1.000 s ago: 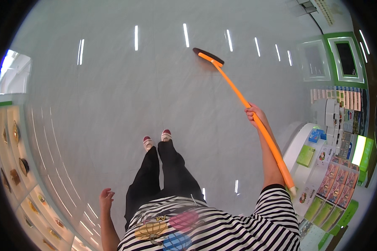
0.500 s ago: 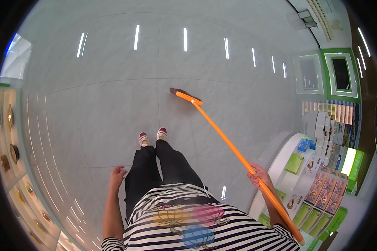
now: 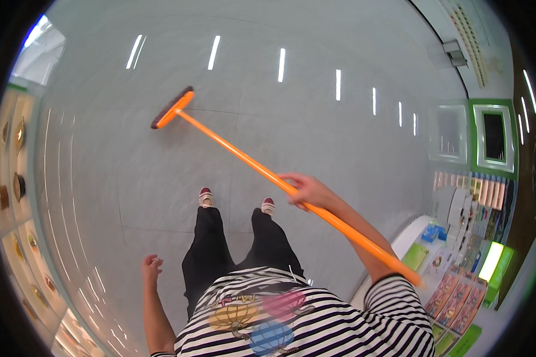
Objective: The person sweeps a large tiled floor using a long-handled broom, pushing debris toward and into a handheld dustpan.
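Note:
A push broom with a long orange handle slants across the grey floor. Its orange head, edged with dark bristles, lies on the floor ahead of my feet and to the left. My right hand is wrapped round the handle partway along, and the thick end of the handle passes beside my right forearm. At my left side hangs my left hand, empty, its fingers loosely bent and apart. My shoes stand on the tiles with the legs spread.
Lit display shelves with small objects run along the left. On the right is a curved white counter bearing green and blue boxes and colourful packages. A green-framed panel stands farther off at the right. Ceiling lights reflect in the shiny floor.
The broom head has swung left and farther away, turning its angle. My right hand has moved forward and inward with the handle. My right foot has stepped right, and my left hand has dropped lower.

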The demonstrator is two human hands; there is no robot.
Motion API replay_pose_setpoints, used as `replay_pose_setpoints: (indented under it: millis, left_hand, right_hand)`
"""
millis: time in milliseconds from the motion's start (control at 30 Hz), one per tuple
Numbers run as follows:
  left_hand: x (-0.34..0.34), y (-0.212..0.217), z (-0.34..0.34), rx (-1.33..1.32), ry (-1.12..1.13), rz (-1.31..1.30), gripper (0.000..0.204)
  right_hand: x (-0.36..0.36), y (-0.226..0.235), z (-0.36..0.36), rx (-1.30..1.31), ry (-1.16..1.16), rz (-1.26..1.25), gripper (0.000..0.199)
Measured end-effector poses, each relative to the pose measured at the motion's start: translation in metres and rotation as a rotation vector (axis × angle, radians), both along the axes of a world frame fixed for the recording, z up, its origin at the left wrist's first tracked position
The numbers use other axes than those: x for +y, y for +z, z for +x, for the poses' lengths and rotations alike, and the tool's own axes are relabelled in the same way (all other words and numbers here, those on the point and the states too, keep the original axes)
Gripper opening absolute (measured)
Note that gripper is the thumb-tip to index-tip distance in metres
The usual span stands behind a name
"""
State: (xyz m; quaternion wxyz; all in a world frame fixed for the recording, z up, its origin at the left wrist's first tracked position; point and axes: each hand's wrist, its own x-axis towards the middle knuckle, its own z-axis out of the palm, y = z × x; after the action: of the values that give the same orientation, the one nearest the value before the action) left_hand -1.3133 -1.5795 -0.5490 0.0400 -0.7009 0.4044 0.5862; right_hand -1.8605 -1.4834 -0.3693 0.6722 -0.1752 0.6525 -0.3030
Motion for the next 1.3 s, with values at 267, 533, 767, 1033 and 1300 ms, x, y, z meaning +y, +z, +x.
replay_pose_setpoints:
  millis: [267,533,767,1033,1300]
  left_hand:
    - [0.105,0.038,-0.026,-0.057,0.225,-0.102,0.029]
    - [0.228,-0.018,-0.136,-0.037,0.067,-0.023,0.025]
    - [0.230,-0.027,-0.205,0.169,-0.115,-0.229,0.025]
    - [0.220,-0.020,-0.186,0.087,-0.130,-0.208,0.024]
    - [0.238,0.007,-0.119,0.086,0.009,-0.203,0.023]
  right_hand:
    - [-0.053,-0.097,-0.028,0.022,0.315,-0.084,0.057]
    - [0.210,0.013,-0.152,0.135,0.223,0.205,0.059]
    - [0.354,0.090,-0.151,0.090,-0.124,0.311,0.059]
    - [0.428,0.067,-0.162,0.018,-0.722,0.189,0.049]
    - [0.424,-0.009,-0.227,-0.045,-0.554,0.206,0.019]
